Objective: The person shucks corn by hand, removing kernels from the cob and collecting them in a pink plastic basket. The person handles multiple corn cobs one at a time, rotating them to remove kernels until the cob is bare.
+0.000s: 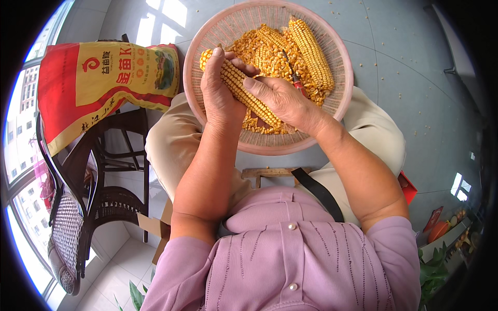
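A dried corn cob [237, 83] lies slantwise in both hands over a pink plastic basket [342, 58]. My left hand [220, 87] wraps around its upper part, thumb along the near side. Against the lower part, my right hand [282, 99] holds it with the thumb laid on the kernel rows. Below, loose yellow kernels [253, 130] cover the basket's floor. Another full cob [311, 52] leans at the right side, and more cobs [268, 37] lie half buried. Among the kernels rests a pointed tool with a red handle [297, 82]; its exact kind is unclear.
To the left, a red and yellow printed sack [97, 74] rests on a dark woven chair [116, 202]. A low wooden stool [268, 173] shows between my legs. Stray kernels dot the grey tiled floor [397, 77] at right. Green leaves [435, 268] edge the lower right.
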Motion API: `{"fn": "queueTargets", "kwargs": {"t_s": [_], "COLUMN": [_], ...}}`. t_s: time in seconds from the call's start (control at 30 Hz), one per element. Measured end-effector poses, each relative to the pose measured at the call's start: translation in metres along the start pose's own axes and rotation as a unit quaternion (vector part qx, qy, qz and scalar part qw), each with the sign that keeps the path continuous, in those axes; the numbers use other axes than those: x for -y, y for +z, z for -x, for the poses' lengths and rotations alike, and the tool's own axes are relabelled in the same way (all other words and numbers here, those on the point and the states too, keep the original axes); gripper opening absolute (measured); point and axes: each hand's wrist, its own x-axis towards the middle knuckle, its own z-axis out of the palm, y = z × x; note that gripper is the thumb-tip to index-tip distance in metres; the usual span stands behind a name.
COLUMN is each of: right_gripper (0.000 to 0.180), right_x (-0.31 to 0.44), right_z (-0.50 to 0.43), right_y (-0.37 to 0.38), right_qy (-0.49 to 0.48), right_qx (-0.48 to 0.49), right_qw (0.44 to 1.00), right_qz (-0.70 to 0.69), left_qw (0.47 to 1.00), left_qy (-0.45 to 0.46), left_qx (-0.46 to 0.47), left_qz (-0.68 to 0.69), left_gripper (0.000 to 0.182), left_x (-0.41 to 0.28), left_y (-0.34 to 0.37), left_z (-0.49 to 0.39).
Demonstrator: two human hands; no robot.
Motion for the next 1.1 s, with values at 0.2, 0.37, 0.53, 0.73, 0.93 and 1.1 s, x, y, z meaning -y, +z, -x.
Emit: {"fn": "queueTargets", "kwargs": {"t_s": [0.2,0.37,0.53,0.73,0.93,1.1], "right_gripper": [0.054,0.058,0.061,0.06,0.062,0.062], "right_x": [0.014,0.009,0.005,0.013,0.025,0.021], "right_z": [0.006,0.008,0.007,0.008,0.011,0.01], "right_y": [-0.001,-0.001,-0.001,0.007,0.003,0.003], "right_qy": [0.05,0.076,0.087,0.084,0.136,0.143], "right_qx": [0.016,0.037,0.016,0.002,0.019,-0.004], "right_qw": [0.992,0.995,0.995,0.992,0.987,0.986], "right_qz": [0.113,0.057,-0.036,-0.096,-0.079,-0.085], "left_qw": [0.997,0.998,0.999,0.999,0.999,0.999], "left_qy": [0.052,0.048,0.047,0.02,0.002,0.006], "left_qx": [-0.047,-0.049,-0.025,-0.023,-0.031,-0.027], "left_qz": [-0.008,-0.009,-0.007,-0.04,-0.043,-0.033], "left_gripper": [0.027,0.024,0.024,0.026,0.025,0.024], "left_x": [-0.01,-0.001,-0.001,0.002,0.01,0.011], "left_y": [-0.008,-0.017,-0.015,-0.007,-0.006,-0.009], "left_z": [-0.012,-0.016,-0.014,-0.008,-0.005,-0.007]}}
